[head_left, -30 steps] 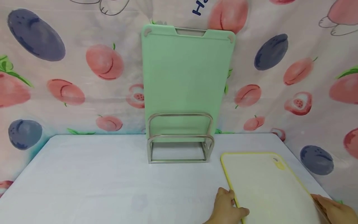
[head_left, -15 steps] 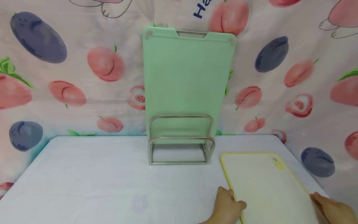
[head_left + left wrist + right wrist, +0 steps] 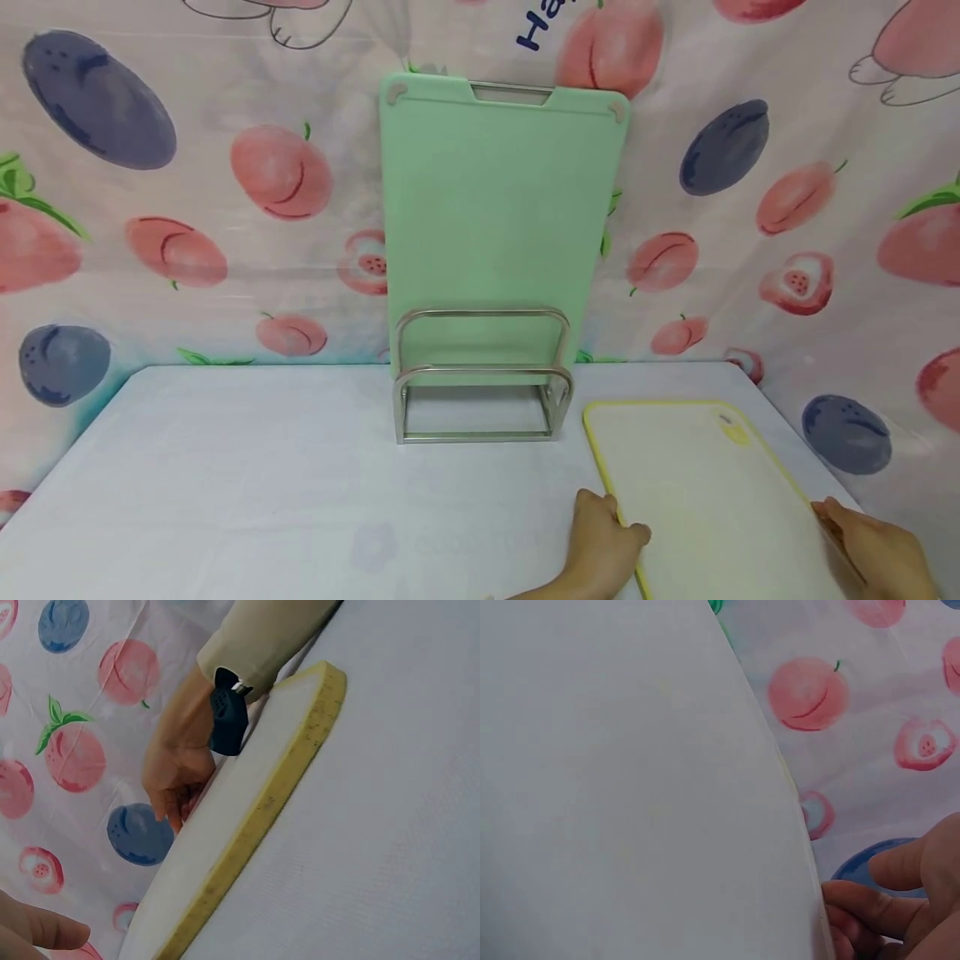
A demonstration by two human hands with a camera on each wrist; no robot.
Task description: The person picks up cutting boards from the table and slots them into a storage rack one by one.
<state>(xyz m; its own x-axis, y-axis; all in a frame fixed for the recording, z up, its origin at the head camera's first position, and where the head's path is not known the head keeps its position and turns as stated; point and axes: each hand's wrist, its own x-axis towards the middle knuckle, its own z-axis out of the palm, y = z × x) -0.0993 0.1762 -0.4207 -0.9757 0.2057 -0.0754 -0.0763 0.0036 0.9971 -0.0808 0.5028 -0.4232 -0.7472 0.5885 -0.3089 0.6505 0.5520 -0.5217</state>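
A white cutting board with a yellow rim point(image 3: 720, 492) lies at the right of the table in the head view, its near end cut off by the frame. My left hand point(image 3: 603, 542) holds its left edge, thumb over the top face. On the opposite edge, my right hand point(image 3: 881, 546) grips with its fingers curled against the side. The right wrist view shows that thumb point(image 3: 900, 866) raised off the board's face. In the left wrist view, only the left thumb point(image 3: 56, 930) appears, and the yellow side of the board point(image 3: 259, 817) runs close along the white cloth.
A metal rack point(image 3: 480, 435) stands at the back centre. A green cutting board point(image 3: 498, 208) is upright in its rear slot, in front of a fruit-print curtain point(image 3: 300, 267). White cloth covers the table point(image 3: 247, 483). The curtain continues along the right side.
The white board has shifted slightly left and away from me, with both hands moving along on its edges. The rack and green board stay put.
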